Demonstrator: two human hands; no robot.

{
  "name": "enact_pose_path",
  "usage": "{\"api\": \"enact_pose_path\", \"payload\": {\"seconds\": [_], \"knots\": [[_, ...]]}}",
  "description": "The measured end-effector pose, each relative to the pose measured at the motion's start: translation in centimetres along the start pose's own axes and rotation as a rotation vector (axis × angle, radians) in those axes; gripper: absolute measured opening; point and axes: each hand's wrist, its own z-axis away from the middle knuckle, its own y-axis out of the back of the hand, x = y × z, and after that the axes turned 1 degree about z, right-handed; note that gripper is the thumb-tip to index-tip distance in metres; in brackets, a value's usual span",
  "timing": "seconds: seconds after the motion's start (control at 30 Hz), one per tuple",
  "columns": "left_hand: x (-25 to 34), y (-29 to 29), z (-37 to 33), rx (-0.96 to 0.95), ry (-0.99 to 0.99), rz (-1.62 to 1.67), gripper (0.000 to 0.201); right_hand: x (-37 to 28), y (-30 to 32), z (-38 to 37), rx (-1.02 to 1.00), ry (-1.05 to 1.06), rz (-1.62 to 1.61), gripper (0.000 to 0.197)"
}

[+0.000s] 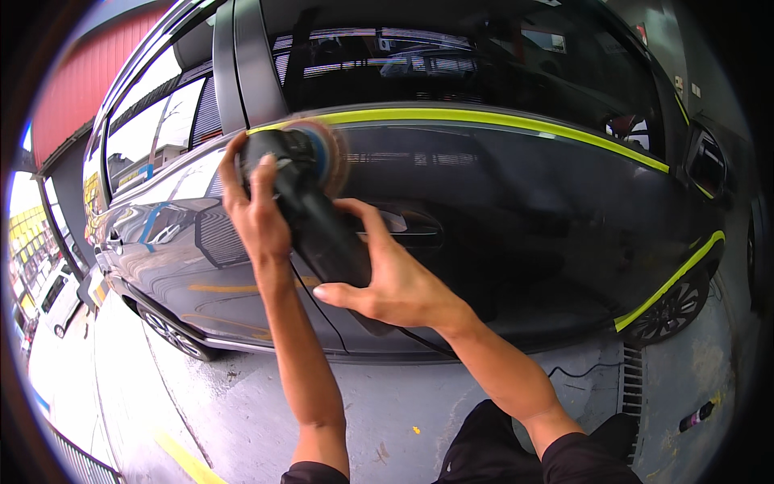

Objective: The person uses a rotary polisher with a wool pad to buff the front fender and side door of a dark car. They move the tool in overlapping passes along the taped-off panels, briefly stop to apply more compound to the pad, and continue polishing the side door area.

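Note:
Both my hands are on a black power polisher (330,234), held tilted against the side of a dark grey car. My left hand (260,218) is wrapped over the polisher's head. Lower down, my right hand (399,282) grips the body, with its thumb stretched along it. The round pad (332,157), blurred at its rim, is at the upper part of the front door (516,234), just below the window. Yellow-green masking tape (484,119) runs along the window's lower edge. Right of the polisher is the door handle (419,228), partly hidden by my right hand.
A side mirror (708,161) juts out at the right, above the front wheel (673,310) and its taped arch. On the floor a black cord (584,373) crosses near a drain grate (631,387); a small bottle (697,415) lies at the right. A white car (60,298) stands outside.

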Motion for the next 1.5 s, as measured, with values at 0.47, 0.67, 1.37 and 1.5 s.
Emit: {"api": "enact_pose_path", "payload": {"seconds": [0.47, 0.67, 1.37, 1.5], "knots": [[-2.9, 4.9, -4.7, 0.039, 0.063, -0.088, 0.061, 0.4, -3.7, -2.7, 0.018, 0.049, -0.152, 0.084], [-2.6, 2.8, -3.8, 0.012, 0.034, 0.004, 0.061, 0.7, -2.7, -0.3, 0.048, 0.058, -0.215, 0.085], [3.8, -10.3, 4.0, -0.271, -0.045, 0.053, 0.047, 0.5, 5.7, 10.1, 0.278, -0.028, -0.315, 0.086], [5.0, -12.9, 5.6, -0.312, -0.048, 0.065, 0.045, 0.5, 7.8, 11.9, 0.312, -0.032, -0.329, 0.085]]}}
